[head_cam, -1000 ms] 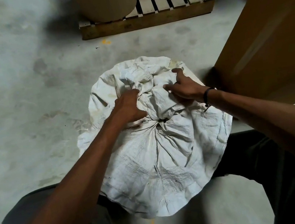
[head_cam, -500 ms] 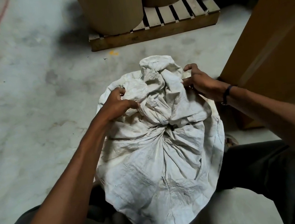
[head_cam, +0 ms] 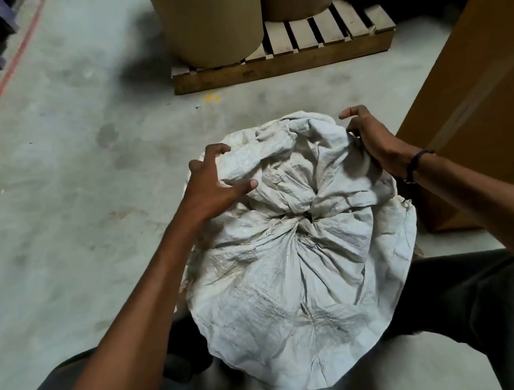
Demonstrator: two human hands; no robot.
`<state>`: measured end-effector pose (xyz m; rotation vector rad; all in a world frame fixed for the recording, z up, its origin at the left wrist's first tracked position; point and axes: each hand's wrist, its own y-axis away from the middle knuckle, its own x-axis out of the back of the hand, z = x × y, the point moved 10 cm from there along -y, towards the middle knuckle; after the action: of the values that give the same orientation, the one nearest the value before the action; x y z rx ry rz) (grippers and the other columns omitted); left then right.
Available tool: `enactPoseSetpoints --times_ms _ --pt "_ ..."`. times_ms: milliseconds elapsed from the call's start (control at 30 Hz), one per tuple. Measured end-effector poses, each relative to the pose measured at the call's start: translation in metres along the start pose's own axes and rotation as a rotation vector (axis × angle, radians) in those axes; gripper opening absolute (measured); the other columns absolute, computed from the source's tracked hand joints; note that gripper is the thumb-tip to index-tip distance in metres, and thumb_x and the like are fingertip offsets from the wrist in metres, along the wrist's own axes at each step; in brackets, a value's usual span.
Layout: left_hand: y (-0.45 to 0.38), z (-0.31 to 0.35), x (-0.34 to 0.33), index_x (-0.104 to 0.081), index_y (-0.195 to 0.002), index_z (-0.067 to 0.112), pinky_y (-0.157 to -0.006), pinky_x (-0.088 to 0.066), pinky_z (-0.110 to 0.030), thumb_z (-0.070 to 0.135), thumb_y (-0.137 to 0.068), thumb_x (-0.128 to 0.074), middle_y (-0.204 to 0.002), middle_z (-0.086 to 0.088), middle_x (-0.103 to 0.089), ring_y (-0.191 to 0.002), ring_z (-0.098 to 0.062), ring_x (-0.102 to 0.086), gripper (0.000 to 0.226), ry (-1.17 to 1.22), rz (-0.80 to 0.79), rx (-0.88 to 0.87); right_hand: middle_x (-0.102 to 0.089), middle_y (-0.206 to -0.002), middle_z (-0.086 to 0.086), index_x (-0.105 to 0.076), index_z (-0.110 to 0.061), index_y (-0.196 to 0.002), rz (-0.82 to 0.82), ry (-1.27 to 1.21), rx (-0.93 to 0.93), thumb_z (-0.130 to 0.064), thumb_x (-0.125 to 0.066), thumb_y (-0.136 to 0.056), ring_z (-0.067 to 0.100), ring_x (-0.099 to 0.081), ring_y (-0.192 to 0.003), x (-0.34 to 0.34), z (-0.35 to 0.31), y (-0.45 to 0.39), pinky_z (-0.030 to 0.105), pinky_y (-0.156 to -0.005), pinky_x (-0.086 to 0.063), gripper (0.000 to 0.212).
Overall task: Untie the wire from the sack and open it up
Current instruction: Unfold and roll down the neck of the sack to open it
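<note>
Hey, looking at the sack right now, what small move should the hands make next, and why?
Probably bring one hand, say the right hand, down to the dark tie at the gathered neck. The sack is cinched shut there, while both hands, left hand included, only grasp the loose top fabric.

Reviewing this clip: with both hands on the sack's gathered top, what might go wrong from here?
1. The neck looks still cinched; pulling the loose cloth apart with the left hand and right hand may tighten it rather than open the sack.
2. The tie is barely visible in the folds, so fingers may miss it.
</note>
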<state>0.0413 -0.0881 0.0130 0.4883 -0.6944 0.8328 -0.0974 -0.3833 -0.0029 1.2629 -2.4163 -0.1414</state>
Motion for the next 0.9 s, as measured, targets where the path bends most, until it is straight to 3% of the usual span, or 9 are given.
enactPoseSetpoints --times_ms 167,267,333,400,500,633,700,800,900 --pt "0.003 0.009 -0.001 -0.055 -0.133 0.029 -0.092 -0.051 -0.032 0.057 -0.09 -0.071 -0.132 -0.007 -0.033 -0.085 -0.022 -0.058 0.054 -0.165 0.141 -0.039 -0.056 -0.107 0.011 -0.041 -0.011 -0.138 0.016 0.369 0.354 -0.033 -0.057 -0.102 0.022 -0.054 -0.094 -0.015 -0.023 0.005 0.034 -0.079 -0.041 0.045" --pt "0.001 0.016 -0.003 -0.064 -0.122 0.022 -0.102 -0.046 -0.043 0.054 -0.094 -0.067 -0.141 -0.008 -0.03 -0.118 -0.032 -0.051 0.043 -0.198 0.188 -0.123 -0.051 -0.129 0.02 -0.035 -0.007 -0.148 0.047 0.5 0.554 -0.022 -0.061 -0.101 0.025 -0.054 -0.117 -0.025 -0.034 0.013 0.036 -0.095 -0.046 0.055" --pt "0.003 0.027 -0.002 -0.066 -0.116 0.019 -0.102 -0.036 -0.048 0.049 -0.096 -0.065 -0.145 -0.01 -0.034 -0.13 -0.034 -0.039 0.035 -0.387 0.258 -0.193 -0.065 -0.104 0.019 -0.03 -0.004 -0.151 0.022 0.484 0.587 -0.013 -0.056 -0.103 0.028 -0.063 -0.099 -0.033 -0.038 0.017 0.037 -0.084 -0.048 0.056" --pt "0.004 0.042 -0.003 -0.065 -0.116 0.014 -0.104 -0.032 -0.048 0.032 -0.095 -0.066 -0.143 -0.013 -0.042 -0.129 -0.037 -0.043 0.027 -0.54 0.311 -0.264 -0.065 -0.078 0.014 -0.025 -0.004 -0.153 -0.001 0.483 0.583 -0.006 -0.052 -0.101 0.031 -0.061 -0.073 -0.041 -0.039 0.02 0.044 -0.07 -0.049 0.058" --pt "0.002 0.048 -0.015 -0.05 -0.138 0.011 -0.102 -0.037 -0.045 0.001 -0.086 -0.059 -0.135 -0.018 -0.051 -0.115 -0.041 -0.055 0.053 -0.541 0.257 -0.24 -0.064 -0.075 0.011 -0.024 -0.008 -0.153 0.05 0.553 0.621 0.001 -0.049 -0.092 0.031 -0.054 -0.073 -0.044 -0.047 0.027 0.05 -0.072 -0.048 0.067" --pt "0.0 0.053 -0.039 -0.028 -0.149 0.027 -0.101 -0.043 -0.053 -0.005 -0.083 -0.052 -0.138 -0.016 -0.048 -0.114 -0.04 -0.055 0.078 -0.403 0.168 -0.256 -0.058 -0.072 0.01 -0.023 -0.012 -0.15 0.021 0.569 0.655 0.004 -0.043 -0.077 0.03 -0.051 -0.063 -0.052 -0.057 0.038 0.047 -0.061 -0.047 0.077" --pt "0.002 0.055 -0.046 -0.029 -0.144 0.033 -0.093 -0.046 -0.05 -0.013 -0.077 -0.048 -0.142 -0.013 -0.041 -0.099 -0.036 -0.054 0.083 -0.346 0.155 -0.25 -0.056 -0.072 0.013 -0.023 -0.011 -0.146 0.003 0.569 0.672 0.004 -0.039 -0.072 0.033 -0.051 -0.062 -0.056 -0.058 0.042 0.051 -0.061 -0.049 0.077" --pt "0.009 0.065 -0.046 -0.037 -0.139 0.029 -0.06 -0.036 -0.031 -0.02 -0.072 -0.042 -0.136 -0.011 -0.036 -0.078 -0.027 -0.05 0.083 -0.279 0.188 -0.261 -0.049 -0.069 0.015 -0.023 -0.011 -0.143 -0.005 0.564 0.659 0.004 -0.037 -0.071 0.034 -0.046 -0.06 -0.058 -0.054 0.041 0.053 -0.06 -0.046 0.075" --pt "0.005 0.074 -0.036 -0.043 -0.129 0.021 -0.054 -0.038 -0.029 -0.022 -0.068 -0.041 -0.126 -0.009 -0.041 -0.09 -0.017 -0.058 0.075 -0.09 0.235 -0.285 -0.042 -0.064 0.01 -0.024 -0.01 -0.138 -0.016 0.509 0.628 0.001 -0.035 -0.07 0.034 -0.042 -0.056 -0.056 -0.051 0.036 0.055 -0.058 -0.041 0.069"
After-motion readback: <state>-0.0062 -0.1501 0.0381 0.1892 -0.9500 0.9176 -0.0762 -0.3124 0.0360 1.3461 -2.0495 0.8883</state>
